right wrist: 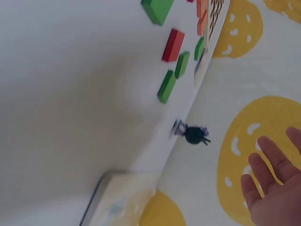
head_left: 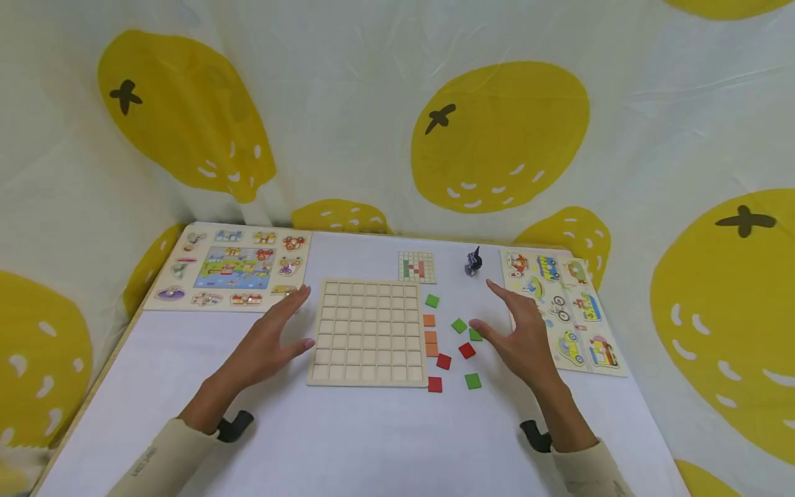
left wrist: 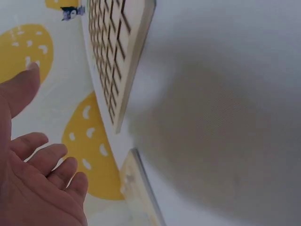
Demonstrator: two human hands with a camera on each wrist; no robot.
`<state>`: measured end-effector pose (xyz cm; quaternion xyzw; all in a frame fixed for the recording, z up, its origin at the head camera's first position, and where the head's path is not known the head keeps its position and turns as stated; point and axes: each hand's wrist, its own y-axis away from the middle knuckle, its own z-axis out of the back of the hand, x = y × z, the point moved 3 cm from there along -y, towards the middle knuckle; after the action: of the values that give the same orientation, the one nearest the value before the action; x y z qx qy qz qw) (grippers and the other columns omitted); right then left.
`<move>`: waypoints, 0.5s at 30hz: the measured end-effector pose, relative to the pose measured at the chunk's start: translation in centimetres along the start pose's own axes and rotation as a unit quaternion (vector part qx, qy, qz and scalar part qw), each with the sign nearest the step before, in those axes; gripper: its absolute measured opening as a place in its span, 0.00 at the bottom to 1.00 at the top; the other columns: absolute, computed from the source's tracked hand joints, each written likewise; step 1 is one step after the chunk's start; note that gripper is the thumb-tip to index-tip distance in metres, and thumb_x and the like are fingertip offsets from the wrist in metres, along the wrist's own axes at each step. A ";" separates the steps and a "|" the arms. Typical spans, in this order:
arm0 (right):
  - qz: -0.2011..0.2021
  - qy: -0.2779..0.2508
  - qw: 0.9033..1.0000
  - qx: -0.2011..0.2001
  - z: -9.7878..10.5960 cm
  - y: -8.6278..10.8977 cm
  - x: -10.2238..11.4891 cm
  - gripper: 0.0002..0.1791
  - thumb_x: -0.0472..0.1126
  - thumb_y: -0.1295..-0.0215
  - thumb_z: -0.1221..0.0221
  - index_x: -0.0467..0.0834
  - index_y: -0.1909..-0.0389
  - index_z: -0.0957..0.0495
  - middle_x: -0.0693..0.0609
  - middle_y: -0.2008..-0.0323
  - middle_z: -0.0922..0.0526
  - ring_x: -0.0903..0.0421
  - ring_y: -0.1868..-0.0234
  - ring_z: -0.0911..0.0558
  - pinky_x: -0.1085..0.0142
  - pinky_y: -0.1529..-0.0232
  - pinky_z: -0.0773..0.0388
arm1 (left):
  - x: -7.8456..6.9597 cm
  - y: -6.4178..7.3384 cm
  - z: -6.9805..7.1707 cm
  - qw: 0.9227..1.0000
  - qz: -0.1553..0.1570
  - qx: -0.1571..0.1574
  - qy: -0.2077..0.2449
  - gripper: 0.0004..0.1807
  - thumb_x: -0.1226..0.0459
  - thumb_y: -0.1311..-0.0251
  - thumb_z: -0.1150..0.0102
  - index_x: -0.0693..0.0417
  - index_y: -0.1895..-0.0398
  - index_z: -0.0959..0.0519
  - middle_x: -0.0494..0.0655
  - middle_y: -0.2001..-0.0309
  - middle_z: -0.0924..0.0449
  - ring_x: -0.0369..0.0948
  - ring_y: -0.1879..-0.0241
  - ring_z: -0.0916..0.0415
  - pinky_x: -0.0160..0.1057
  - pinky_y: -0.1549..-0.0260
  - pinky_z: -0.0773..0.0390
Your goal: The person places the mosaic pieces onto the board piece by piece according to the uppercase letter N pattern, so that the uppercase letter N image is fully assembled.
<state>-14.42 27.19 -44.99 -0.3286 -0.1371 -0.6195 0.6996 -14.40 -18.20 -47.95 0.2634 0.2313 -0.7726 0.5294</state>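
Note:
A wooden grid board (head_left: pixel 370 334) with bare square cells lies flat in the middle of the table. Just off its left edge hovers my left hand (head_left: pixel 263 348), fingers extended and thumb apart, holding nothing. To the right, my right hand (head_left: pixel 522 338) is spread in the same way, also holding nothing, near the loose square tiles. Green tiles (head_left: pixel 473 381), red tiles (head_left: pixel 467 351) and orange tiles (head_left: pixel 430 337) lie between it and the board. A small pattern card (head_left: pixel 417 267) with coloured squares sits behind the board. Both wrist views show bare palms with relaxed fingers.
A picture puzzle board (head_left: pixel 232 268) lies at the back left. Another puzzle board with vehicles (head_left: pixel 562 310) lies at the right. A small dark figurine (head_left: pixel 474 261) stands at the back, before a lemon-patterned curtain (head_left: pixel 348 124).

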 end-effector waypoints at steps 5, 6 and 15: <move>-0.002 -0.035 0.999 0.013 -1.6 -0.3 0.2 0.38 0.50 0.38 0.24 0.59 0.26 0.24 0.51 0.30 0.19 0.47 0.30 0.26 0.34 0.32 0.27 | 0.7 0.3 -1.2 1.000 0.011 0.022 0.003 0.54 0.63 0.38 0.24 0.49 0.13 0.45 0.51 0.14 0.46 0.58 0.15 0.49 0.66 0.21 0.44; -0.006 -0.042 0.999 0.017 -1.9 -0.4 0.2 0.36 0.50 0.38 0.24 0.58 0.28 0.22 0.50 0.31 0.18 0.47 0.31 0.25 0.35 0.32 0.26 | 0.9 0.3 -1.4 1.000 0.015 0.027 0.003 0.54 0.64 0.38 0.24 0.49 0.13 0.45 0.51 0.14 0.46 0.58 0.15 0.50 0.66 0.21 0.44; -0.051 -0.053 0.995 0.074 -4.9 -1.0 0.0 0.30 0.48 0.38 0.23 0.59 0.33 0.18 0.51 0.37 0.15 0.48 0.32 0.25 0.37 0.32 0.23 | 1.3 0.6 -2.1 0.998 0.026 0.055 -0.009 0.55 0.67 0.44 0.21 0.56 0.15 0.42 0.57 0.15 0.44 0.61 0.16 0.49 0.68 0.22 0.42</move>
<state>-16.43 24.10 -48.31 -0.3010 -0.2359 -0.6240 0.6814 -13.88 -17.97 -50.48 0.2913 0.1770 -0.7722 0.5362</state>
